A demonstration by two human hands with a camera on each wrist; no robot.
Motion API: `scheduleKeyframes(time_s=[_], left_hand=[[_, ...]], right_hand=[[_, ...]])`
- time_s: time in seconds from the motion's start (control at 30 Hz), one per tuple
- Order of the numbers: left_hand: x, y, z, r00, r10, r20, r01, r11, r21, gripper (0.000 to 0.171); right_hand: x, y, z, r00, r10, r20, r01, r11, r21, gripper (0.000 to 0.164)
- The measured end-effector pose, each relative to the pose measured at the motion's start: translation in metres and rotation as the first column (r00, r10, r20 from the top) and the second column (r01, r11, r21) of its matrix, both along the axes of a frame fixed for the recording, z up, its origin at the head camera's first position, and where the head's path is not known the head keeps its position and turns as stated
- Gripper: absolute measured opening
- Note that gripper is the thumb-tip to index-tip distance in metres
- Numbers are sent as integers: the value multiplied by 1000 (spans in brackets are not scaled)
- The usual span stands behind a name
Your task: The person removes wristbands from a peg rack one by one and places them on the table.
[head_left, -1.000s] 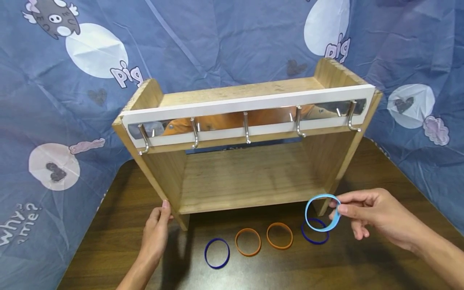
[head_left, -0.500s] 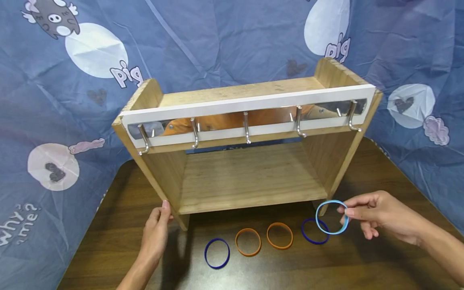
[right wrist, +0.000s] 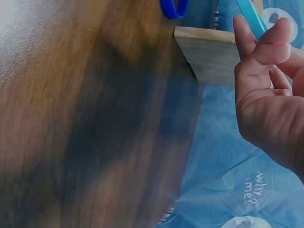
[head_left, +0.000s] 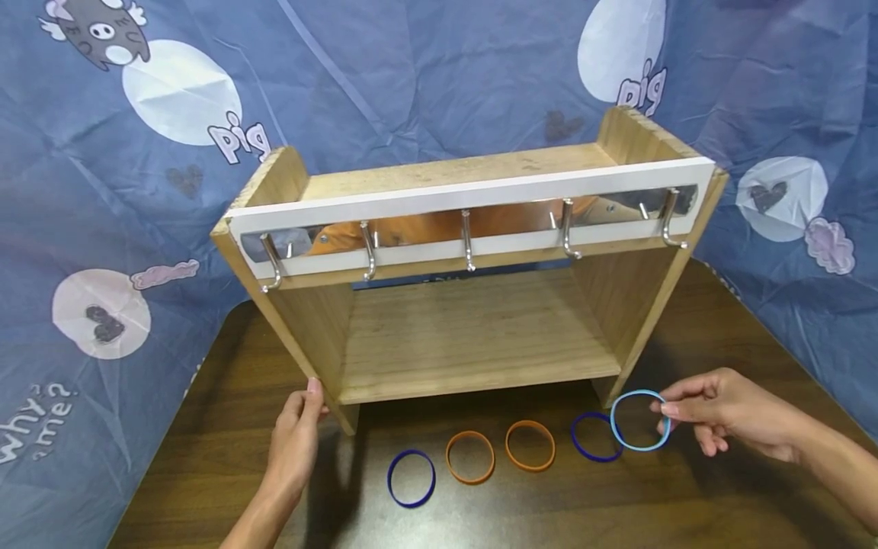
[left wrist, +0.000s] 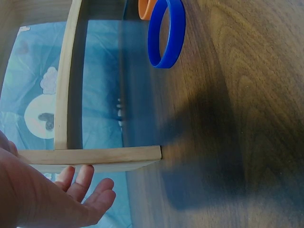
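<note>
My right hand (head_left: pixel 741 415) pinches a light blue silicone wristband (head_left: pixel 613 419) between thumb and fingers, off the table, near the foot of the shelf's right side. In the right wrist view the band (right wrist: pixel 251 19) shows at the fingertips. My left hand (head_left: pixel 295 435) holds the lower left side panel of the wooden shelf (head_left: pixel 480 335), thumb at its front edge and fingers at its outer face (left wrist: pixel 80 190). On the table lie a dark blue wristband (head_left: pixel 391 479), two orange wristbands (head_left: pixel 447 457) (head_left: pixel 507 446) and a second dark blue one (head_left: pixel 575 438), which the light blue band overlaps in view.
Across the shelf's top front runs a white rail (head_left: pixel 411 200) with several metal hooks (head_left: pixel 467 240) on a shiny strip. The shelf stands on a dark wooden table (head_left: pixel 521 511). A blue patterned cloth (head_left: pixel 425 76) hangs behind and at both sides.
My right hand has moved right and slightly nearer with the light blue wristband, which has turned in its fingers. The left hand stays on the shelf's side; the other wristbands lie as before.
</note>
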State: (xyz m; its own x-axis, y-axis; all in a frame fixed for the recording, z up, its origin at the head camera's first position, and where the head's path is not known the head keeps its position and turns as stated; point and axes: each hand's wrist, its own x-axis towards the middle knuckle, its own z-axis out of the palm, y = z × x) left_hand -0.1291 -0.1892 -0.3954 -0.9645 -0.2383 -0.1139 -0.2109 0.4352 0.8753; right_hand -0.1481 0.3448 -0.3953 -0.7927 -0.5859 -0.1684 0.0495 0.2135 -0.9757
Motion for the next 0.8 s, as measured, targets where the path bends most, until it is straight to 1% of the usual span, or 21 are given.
scheduleKeyframes(time_s=[0.13, 0.3, 0.43, 0.57, 0.8], left_hand=[[0, 0, 0, 1000, 0, -2, 0, 1000, 6, 66], [0, 0, 0, 1000, 8, -6, -8, 1000, -7, 65], [-1, 0, 0, 1000, 7, -8, -7, 1000, -14, 65], [-1, 1, 0, 1000, 9, -7, -9, 1000, -8, 64], [0, 0, 0, 1000, 7, -2, -7, 1000, -5, 65]], right_hand=[[-1, 2, -6, 1000, -12, 12, 12, 1000, 9, 22], [-3, 10, -18, 999, -30, 40, 29, 999, 35, 20], [-6, 19, -25, 998, -51, 40, 49, 997, 56, 20], [-9, 24, -31, 997, -53, 64, 50, 997, 58, 23], [-9, 23, -41, 993, -78, 90, 71, 994, 81, 28]])
